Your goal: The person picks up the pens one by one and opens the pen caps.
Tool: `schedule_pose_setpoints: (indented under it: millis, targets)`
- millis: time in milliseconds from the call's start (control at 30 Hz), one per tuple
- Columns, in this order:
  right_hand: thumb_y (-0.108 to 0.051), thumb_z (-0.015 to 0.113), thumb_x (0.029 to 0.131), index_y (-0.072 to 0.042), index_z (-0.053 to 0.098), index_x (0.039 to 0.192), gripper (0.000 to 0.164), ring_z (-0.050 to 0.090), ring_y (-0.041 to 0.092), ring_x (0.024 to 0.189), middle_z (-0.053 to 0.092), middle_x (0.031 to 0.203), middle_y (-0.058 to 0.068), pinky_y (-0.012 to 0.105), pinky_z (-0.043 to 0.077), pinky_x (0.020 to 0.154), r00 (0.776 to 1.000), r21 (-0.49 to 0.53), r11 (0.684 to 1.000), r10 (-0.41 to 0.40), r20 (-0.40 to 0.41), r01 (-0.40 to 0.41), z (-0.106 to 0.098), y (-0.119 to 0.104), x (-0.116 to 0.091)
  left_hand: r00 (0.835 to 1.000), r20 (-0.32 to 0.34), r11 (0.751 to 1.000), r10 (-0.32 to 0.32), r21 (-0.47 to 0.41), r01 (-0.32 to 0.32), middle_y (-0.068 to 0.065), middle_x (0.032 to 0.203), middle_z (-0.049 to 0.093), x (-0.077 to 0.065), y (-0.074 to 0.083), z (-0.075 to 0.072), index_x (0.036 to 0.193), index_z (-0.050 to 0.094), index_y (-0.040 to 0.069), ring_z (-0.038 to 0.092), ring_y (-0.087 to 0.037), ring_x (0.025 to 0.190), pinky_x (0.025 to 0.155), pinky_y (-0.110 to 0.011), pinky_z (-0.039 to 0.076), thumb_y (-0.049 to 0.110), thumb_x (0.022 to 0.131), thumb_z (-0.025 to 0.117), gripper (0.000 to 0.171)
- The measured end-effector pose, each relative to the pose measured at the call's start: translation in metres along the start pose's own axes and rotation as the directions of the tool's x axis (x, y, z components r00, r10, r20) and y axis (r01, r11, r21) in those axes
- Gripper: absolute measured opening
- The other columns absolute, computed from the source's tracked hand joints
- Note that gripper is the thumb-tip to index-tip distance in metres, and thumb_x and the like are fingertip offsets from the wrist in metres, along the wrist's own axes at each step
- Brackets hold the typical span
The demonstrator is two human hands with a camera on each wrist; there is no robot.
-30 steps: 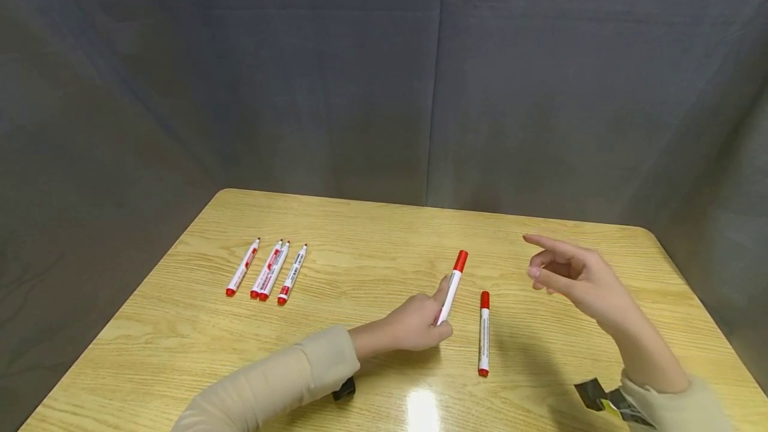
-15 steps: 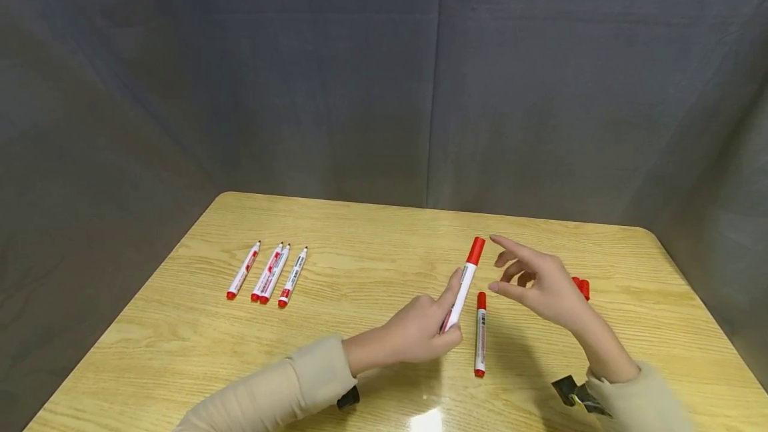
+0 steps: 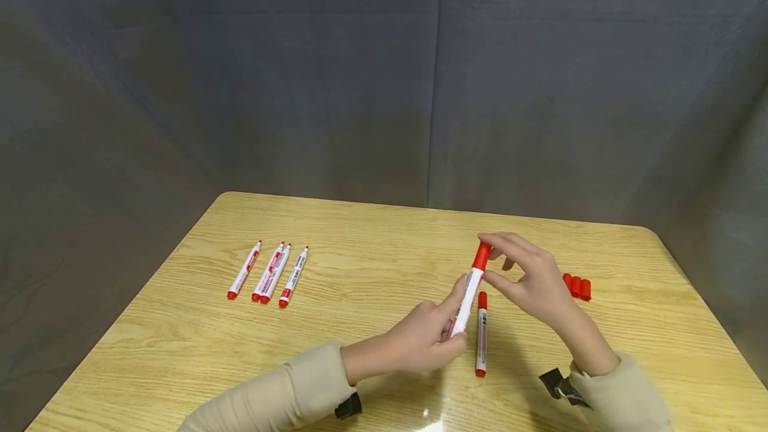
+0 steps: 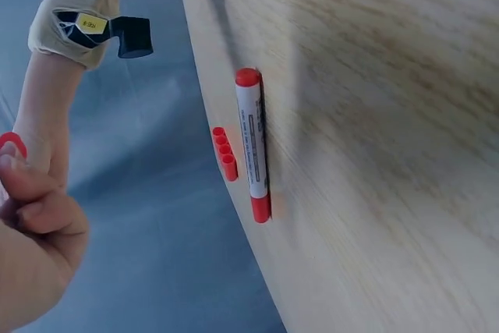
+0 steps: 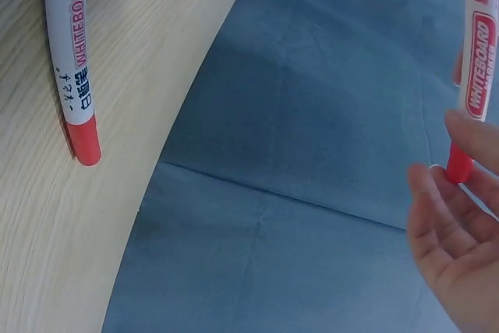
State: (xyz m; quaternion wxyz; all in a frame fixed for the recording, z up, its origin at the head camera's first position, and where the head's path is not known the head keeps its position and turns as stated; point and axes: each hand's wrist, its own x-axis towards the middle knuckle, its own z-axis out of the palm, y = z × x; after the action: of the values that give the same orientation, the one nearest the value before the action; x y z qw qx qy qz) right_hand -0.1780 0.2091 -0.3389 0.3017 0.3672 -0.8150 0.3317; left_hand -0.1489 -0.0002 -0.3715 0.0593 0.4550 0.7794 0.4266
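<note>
Above the table, my left hand [image 3: 423,340] grips the white body of a whiteboard marker [image 3: 468,302] near its lower end, the red cap pointing up and away. My right hand [image 3: 533,280] has its thumb and index finger at that cap, pinching it; the cap still sits on the marker. In the right wrist view, the right fingers surround the red cap below the printed body of the held marker [image 5: 479,56]. A second capped whiteboard marker [image 3: 482,339] lies on the table just below the hands, also seen large in the left wrist view.
Several uncapped markers [image 3: 243,271] lie roughly parallel at the left of the wooden table [image 3: 360,232], tips facing away. Loose red caps [image 3: 576,287] stand in a row beyond the right forearm. A dark cloth [image 3: 324,85] hangs behind the table.
The left hand has raised the marker and shifted it rightward. My right hand has come left from apart and taken hold of the cap, revealing the loose caps behind it.
</note>
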Motion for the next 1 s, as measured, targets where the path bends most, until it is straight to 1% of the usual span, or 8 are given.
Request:
schedule_pose_setpoints:
  millis: [100, 167, 333, 400, 600, 767, 867, 1000]
  targets:
    - [-0.015, 0.071, 0.08, 0.0, 0.06, 0.115, 0.04, 0.057, 0.012, 0.069, 0.063, 0.099, 0.01, 0.017, 0.046, 0.059, 1.0, 0.066, 0.998, 0.022, 0.002, -0.022, 0.0, -0.001, 0.0, 1.0, -0.003, 0.998, 0.023, -0.065, -0.023, 0.01, 0.043, 0.035, 0.0, -0.002, 0.001, 0.147, -0.004, 0.013, 0.024, 0.005, 0.034, 0.032, -0.013, 0.025, 0.001, 0.082, 0.048, 0.083]
    - [0.004, 0.071, 0.074, 0.002, 0.059, 0.116, 0.043, 0.059, 0.012, 0.074, 0.062, 0.1, 0.009, 0.018, 0.048, 0.063, 0.996, 0.193, 0.978, 0.078, 0.031, -0.083, -0.001, -0.001, 0.0, 0.999, -0.004, 0.996, 0.035, -0.088, -0.036, 0.01, 0.043, 0.034, -0.001, -0.003, 0.001, 0.147, -0.003, 0.014, 0.024, 0.006, 0.034, 0.033, -0.013, 0.025, 0.0, 0.083, 0.049, 0.084]
    - [0.017, 0.058, 0.078, 0.002, 0.055, 0.122, 0.047, 0.062, 0.011, 0.085, 0.064, 0.1, 0.001, 0.022, 0.05, 0.071, 0.958, 0.524, 0.802, 0.249, 0.143, -0.287, -0.003, -0.002, -0.004, 0.998, -0.012, 0.993, 0.062, -0.095, -0.063, 0.008, 0.043, 0.034, -0.002, 0.004, -0.001, 0.146, 0.001, 0.004, 0.022, 0.009, 0.036, 0.034, -0.01, 0.023, -0.002, 0.082, 0.05, 0.08]
    - [0.013, 0.059, 0.08, 0.003, 0.055, 0.122, 0.043, 0.062, 0.011, 0.081, 0.065, 0.094, -0.001, 0.023, 0.051, 0.069, 0.934, 0.546, 0.76, 0.323, 0.154, -0.353, 0.0, -0.003, -0.005, 0.998, -0.015, 0.993, 0.06, -0.099, -0.061, 0.008, 0.044, 0.033, -0.001, 0.005, -0.001, 0.146, 0.0, 0.004, 0.022, 0.008, 0.036, 0.034, -0.01, 0.023, -0.002, 0.082, 0.049, 0.081]
    - [0.002, 0.067, 0.079, 0.006, 0.059, 0.114, 0.036, 0.06, 0.013, 0.067, 0.066, 0.079, -0.001, 0.023, 0.048, 0.059, 0.846, 0.475, 0.729, 0.53, 0.065, -0.493, 0.014, -0.01, -0.001, 0.999, -0.052, 0.997, 0.003, -0.082, -0.007, 0.011, 0.043, 0.034, 0.0, -0.003, 0.007, 0.147, -0.003, 0.016, 0.025, 0.006, 0.034, 0.032, -0.013, 0.023, 0.007, 0.087, 0.053, 0.082]
    - [-0.001, 0.068, 0.079, 0.003, 0.063, 0.11, 0.031, 0.058, 0.01, 0.066, 0.064, 0.076, -0.003, 0.022, 0.049, 0.059, 0.799, 0.497, 0.689, 0.601, 0.014, -0.527, 0.02, -0.016, 0.003, 0.99, -0.137, 1.0, -0.013, 0.006, 0.014, 0.012, 0.044, 0.036, 0.0, -0.002, 0.011, 0.147, 0.007, 0.007, 0.027, 0.007, 0.033, 0.031, -0.011, 0.025, 0.012, 0.087, 0.057, 0.078]
    - [-0.003, 0.068, 0.08, -0.006, 0.069, 0.103, 0.024, 0.06, 0.009, 0.067, 0.064, 0.075, -0.002, 0.022, 0.05, 0.063, 0.778, 0.569, 0.641, 0.628, -0.001, -0.516, 0.022, -0.018, 0.005, 0.985, -0.171, 0.997, 0.035, 0.078, -0.022, 0.01, 0.047, 0.037, 0.0, -0.002, 0.011, 0.144, 0.011, -0.001, 0.028, 0.007, 0.035, 0.031, -0.01, 0.027, 0.006, 0.085, 0.055, 0.074]
    - [0.004, 0.065, 0.08, -0.017, 0.072, 0.092, 0.025, 0.062, 0.009, 0.068, 0.066, 0.073, -0.001, 0.022, 0.05, 0.068, 0.745, 0.714, 0.525, 0.667, -0.007, -0.463, 0.023, -0.018, 0.008, 0.983, -0.164, 0.989, 0.081, 0.135, -0.059, 0.006, 0.051, 0.039, 0.001, 0.0, 0.008, 0.142, 0.013, -0.008, 0.03, 0.005, 0.037, 0.033, -0.009, 0.029, 0.005, 0.085, 0.051, 0.07]
